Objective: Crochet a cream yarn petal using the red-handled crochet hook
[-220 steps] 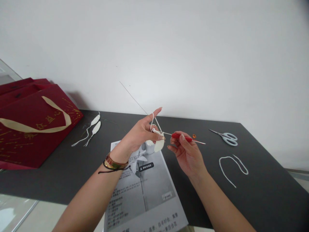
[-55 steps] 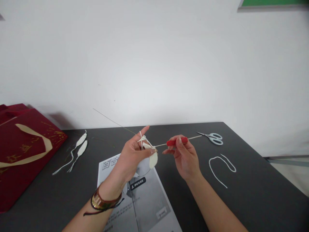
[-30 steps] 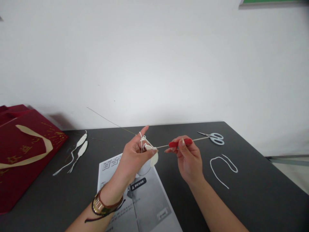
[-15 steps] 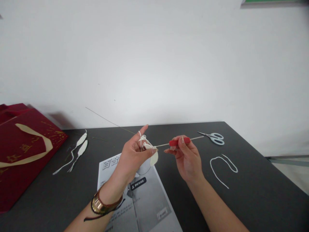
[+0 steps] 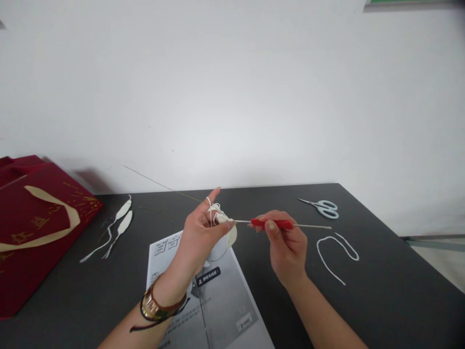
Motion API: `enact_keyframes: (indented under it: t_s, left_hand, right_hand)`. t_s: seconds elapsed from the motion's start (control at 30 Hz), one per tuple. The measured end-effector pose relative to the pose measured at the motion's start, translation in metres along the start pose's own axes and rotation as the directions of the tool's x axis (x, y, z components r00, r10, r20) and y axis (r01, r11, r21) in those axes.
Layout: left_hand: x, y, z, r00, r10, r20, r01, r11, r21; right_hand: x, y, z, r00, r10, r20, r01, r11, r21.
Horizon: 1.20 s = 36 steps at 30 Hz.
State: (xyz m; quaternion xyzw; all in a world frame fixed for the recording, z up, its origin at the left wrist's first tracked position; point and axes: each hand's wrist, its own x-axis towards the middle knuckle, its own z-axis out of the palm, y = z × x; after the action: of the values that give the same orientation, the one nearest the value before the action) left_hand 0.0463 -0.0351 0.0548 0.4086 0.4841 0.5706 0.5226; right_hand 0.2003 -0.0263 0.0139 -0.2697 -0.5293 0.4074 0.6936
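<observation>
My left hand [image 5: 203, 223] pinches a small white crocheted piece [image 5: 231, 236] between thumb and fingers, with white yarn [image 5: 210, 207] looped round its raised index finger. From that hand a thin wire [image 5: 160, 184] sticks out to the upper left. My right hand [image 5: 286, 247] is closed on the red handle of a crochet hook [image 5: 272, 224]. The hook's tip meets the white work at my left thumb; whether it has yarn caught on it is too small to tell. Its rear shaft points right.
A printed sheet [image 5: 232, 300] lies under my hands on the dark table [image 5: 109, 300]. Two white leaf-shaped pieces [image 5: 124, 222] and a red gift bag [image 5: 43, 232] are at the left. Scissors [image 5: 323, 208] and a loose white yarn length [image 5: 319, 254] lie at the right.
My right hand has shifted slightly right and down, and the crochet hook has turned to nearly level. The left hand has barely moved, while the wire's far end has dipped a little.
</observation>
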Motion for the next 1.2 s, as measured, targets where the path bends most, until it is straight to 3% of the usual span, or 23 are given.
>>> enact_keyframes:
  t_s: [0.1, 0.2, 0.33, 0.43, 0.57, 0.67, 0.83, 0.93, 1.03, 1.2]
  left_hand:
    - [0.0, -0.003, 0.002, 0.999, 0.029, -0.045, -0.029, 1.0, 0.003]
    - [0.001, -0.008, 0.003, 0.994, 0.067, -0.082, -0.065, 0.998, 0.022]
    - [0.004, -0.015, 0.006, 0.977, 0.134, -0.167, -0.129, 0.991, 0.04]
    - [0.004, -0.018, 0.009, 0.964, 0.161, -0.212, -0.163, 0.987, 0.011]
    - [0.002, -0.02, 0.013, 0.954, 0.195, -0.226, -0.21, 0.977, -0.046]
    - [0.002, -0.023, 0.011, 0.957, 0.237, -0.165, -0.243, 0.97, -0.017]
    - [0.005, -0.021, 0.003, 0.935, 0.339, -0.103, -0.319, 0.932, 0.172]
    - [0.006, -0.017, 0.0, 0.932, 0.343, -0.116, -0.329, 0.936, 0.122]
    - [0.006, -0.018, 0.0, 0.937, 0.325, -0.126, -0.326, 0.945, 0.013]
    - [0.006, -0.029, 0.002, 0.914, 0.386, -0.125, -0.395, 0.917, -0.06]
  right_hand:
    - [-0.004, -0.003, 0.0, 0.99, -0.124, 0.061, 0.133, 0.977, -0.168]
    - [-0.007, -0.005, 0.0, 0.945, -0.266, 0.189, 0.311, 0.909, -0.277]
    - [-0.007, -0.003, 0.001, 0.79, -0.484, 0.376, 0.603, 0.723, -0.338]
    - [-0.008, 0.002, 0.001, 0.68, -0.557, 0.478, 0.729, 0.583, -0.359]
    - [-0.008, 0.007, -0.002, 0.617, -0.542, 0.57, 0.785, 0.47, -0.403]
    - [-0.007, 0.009, -0.006, 0.621, -0.537, 0.572, 0.783, 0.462, -0.416]
    - [-0.006, 0.014, -0.012, 0.602, -0.521, 0.605, 0.796, 0.448, -0.407]
    - [-0.007, 0.015, -0.012, 0.6, -0.515, 0.612, 0.798, 0.445, -0.407]
    - [-0.008, 0.013, -0.009, 0.645, -0.506, 0.573, 0.761, 0.491, -0.423]
    - [-0.006, -0.001, -0.001, 0.782, -0.471, 0.408, 0.614, 0.692, -0.379]
